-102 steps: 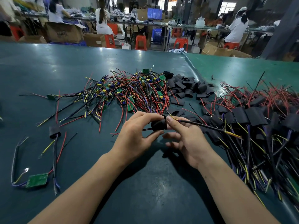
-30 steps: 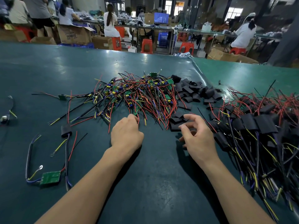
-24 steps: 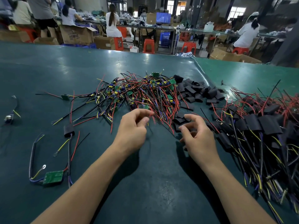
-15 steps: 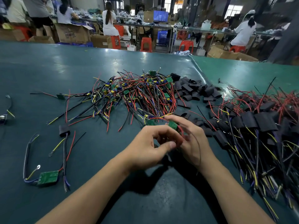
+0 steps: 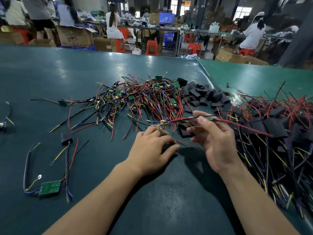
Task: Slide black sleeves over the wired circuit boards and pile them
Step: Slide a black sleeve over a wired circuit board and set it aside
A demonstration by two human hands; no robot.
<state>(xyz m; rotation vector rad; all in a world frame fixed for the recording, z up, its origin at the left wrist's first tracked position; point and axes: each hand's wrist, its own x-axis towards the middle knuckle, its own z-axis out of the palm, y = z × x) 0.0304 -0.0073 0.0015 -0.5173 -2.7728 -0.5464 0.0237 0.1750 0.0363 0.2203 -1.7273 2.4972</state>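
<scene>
Hands part since half a second ago | right hand (image 5: 218, 141) fingers pinch wired board (image 5: 209, 118), center right | left hand (image 5: 150, 148) fingers spread on surface (image 5: 50, 73) | black sleeve (image 5: 185, 131) not on yet.

My hands have parted: my right hand (image 5: 218, 143) now pinches the wired board (image 5: 209, 118) above the loose sleeves (image 5: 185, 131), my left hand (image 5: 150, 150) lowered beside them.

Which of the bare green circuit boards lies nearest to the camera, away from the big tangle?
The green board at lower left, left of the left forearm. It lies alone on the mat; the others sit in or beside the wire pile.
</scene>
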